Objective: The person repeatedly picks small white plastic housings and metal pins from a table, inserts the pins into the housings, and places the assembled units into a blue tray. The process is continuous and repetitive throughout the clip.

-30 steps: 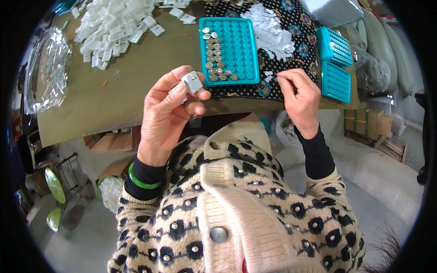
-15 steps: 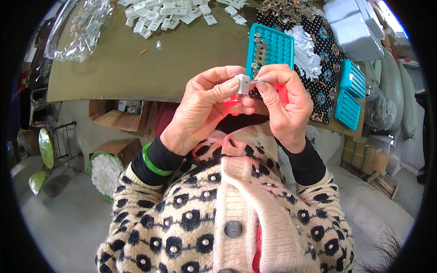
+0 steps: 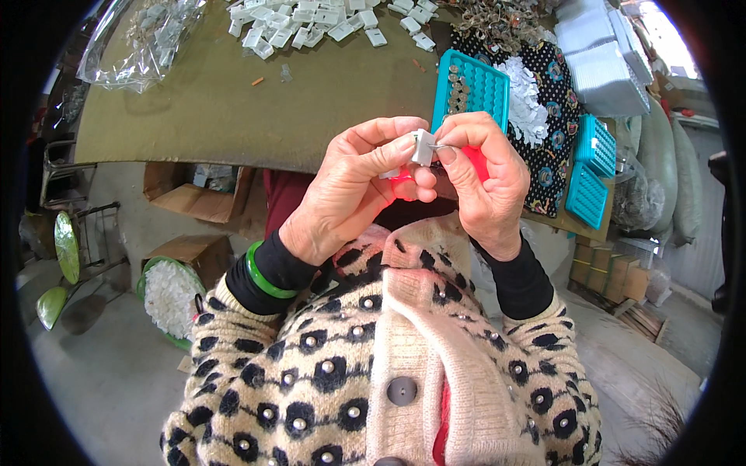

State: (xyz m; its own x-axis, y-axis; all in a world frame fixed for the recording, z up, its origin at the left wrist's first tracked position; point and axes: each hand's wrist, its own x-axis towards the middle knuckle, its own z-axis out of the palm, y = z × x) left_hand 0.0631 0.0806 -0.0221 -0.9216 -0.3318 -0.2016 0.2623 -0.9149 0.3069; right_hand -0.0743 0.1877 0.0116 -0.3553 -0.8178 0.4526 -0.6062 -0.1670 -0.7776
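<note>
My left hand (image 3: 346,175) pinches a small white plastic case (image 3: 423,147) between thumb and fingers, just in front of the table's near edge. From the right, my right hand (image 3: 491,182) grips a thin metal wire piece (image 3: 441,146) between thumb and forefinger. The wire's tip meets the right side of the case; whether it enters a hole there I cannot tell. A red glow lights the palms and fingers. Beyond my right hand lies a teal tray (image 3: 489,93) with round hollows, a few rows at its left filled with small round metal parts (image 3: 458,95).
White plastic cases (image 3: 311,19) are heaped at the table's far side, beside a clear plastic bag (image 3: 140,46). White paper pieces (image 3: 524,101), tangled metal parts (image 3: 497,23) and more teal trays (image 3: 587,194) are on the right. A basket of white pieces (image 3: 171,295) stands low left.
The view has shifted slightly, so the table things appear a little lower and some to the right. The white case is tilted more now. Both hands keep their grips.
</note>
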